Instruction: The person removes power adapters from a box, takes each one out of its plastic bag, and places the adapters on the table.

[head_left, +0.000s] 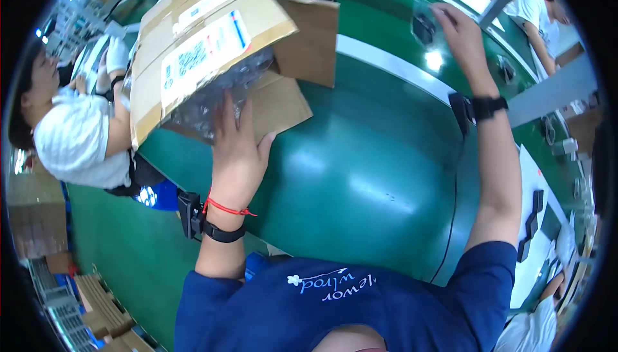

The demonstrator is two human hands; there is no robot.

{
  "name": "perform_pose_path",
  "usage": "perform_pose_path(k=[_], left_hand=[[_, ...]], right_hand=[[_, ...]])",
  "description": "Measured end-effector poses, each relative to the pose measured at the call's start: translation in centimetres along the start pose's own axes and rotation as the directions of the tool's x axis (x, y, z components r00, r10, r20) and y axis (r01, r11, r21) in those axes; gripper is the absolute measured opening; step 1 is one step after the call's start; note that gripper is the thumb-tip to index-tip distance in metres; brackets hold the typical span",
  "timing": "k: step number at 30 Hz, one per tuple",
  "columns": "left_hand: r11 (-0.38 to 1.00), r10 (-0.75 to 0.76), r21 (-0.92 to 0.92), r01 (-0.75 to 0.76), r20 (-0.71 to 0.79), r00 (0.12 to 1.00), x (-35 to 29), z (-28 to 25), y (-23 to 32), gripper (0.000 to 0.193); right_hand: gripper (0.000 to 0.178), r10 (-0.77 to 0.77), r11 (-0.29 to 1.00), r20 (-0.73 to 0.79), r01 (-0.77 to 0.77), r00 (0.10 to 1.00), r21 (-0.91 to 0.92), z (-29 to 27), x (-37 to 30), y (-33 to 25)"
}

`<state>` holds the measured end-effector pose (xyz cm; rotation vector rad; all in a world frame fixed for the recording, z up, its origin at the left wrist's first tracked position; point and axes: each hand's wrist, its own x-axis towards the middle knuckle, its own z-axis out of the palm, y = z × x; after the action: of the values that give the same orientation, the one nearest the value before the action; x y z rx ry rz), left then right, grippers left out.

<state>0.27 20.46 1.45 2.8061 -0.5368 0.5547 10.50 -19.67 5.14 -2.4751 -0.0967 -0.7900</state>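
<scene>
A cardboard box [225, 14] lies tipped at the left of the green table, its open flaps facing me and to the right. Clear plastic bags [193, 117] fill its mouth. My left hand [238, 149] is at that opening with its fingers stretched out over the bags; the fingertips partly disappear among the shiny plastic. Far off to the right, my raised right hand [460, 33] pinches a small clear plastic bag [423, 25] by its edge. Something dark, too small to name, is inside that bag.
The green table [347, 178] stretches between my arms, with a thin black cable [455, 191] along its right side. A pale metal post [547, 94] stands beyond my right forearm. Another person [84, 133] is close at the left; more people sit at the right.
</scene>
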Motion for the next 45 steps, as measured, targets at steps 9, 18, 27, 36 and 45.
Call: perform_pose_path(k=[9, 18, 27, 36, 45], left_hand=[[0.900, 0.046, -0.431, 0.068, 0.248, 0.968, 1.0, 3.7, 0.4, 0.049], [0.953, 0.194, -0.262, -0.152, 0.145, 0.970, 1.3, 3.3, 1.3, 0.039], [0.928, -0.055, -0.356, 0.111, 0.164, 0.985, 0.9, 4.6, -0.6, 0.031], [0.620, -0.115, -0.769, 0.153, 0.103, 0.988, 1.1, 4.0, -0.7, 0.022], [-0.218, 0.003, -0.917, 0.334, 0.342, 0.940, 3.5, 3.0, 3.4, 0.019]], right_hand=[[0.050, 0.014, 0.997, 0.522, 0.029, 0.853, -0.075, 12.8, 1.7, -1.5], [0.054, -0.044, 0.933, -0.004, 0.040, 0.999, -0.358, 23.9, 7.5, -1.7], [0.053, -0.070, 0.998, 0.335, 0.063, 0.940, 0.031, 21.8, 8.2, 2.4], [0.041, 0.285, 0.237, 0.560, -0.623, 0.778, 0.746, 7.2, -2.5, -2.1], [0.042, 0.177, 0.183, 0.543, -0.569, 0.821, 0.801, -0.6, -11.8, -8.1]])
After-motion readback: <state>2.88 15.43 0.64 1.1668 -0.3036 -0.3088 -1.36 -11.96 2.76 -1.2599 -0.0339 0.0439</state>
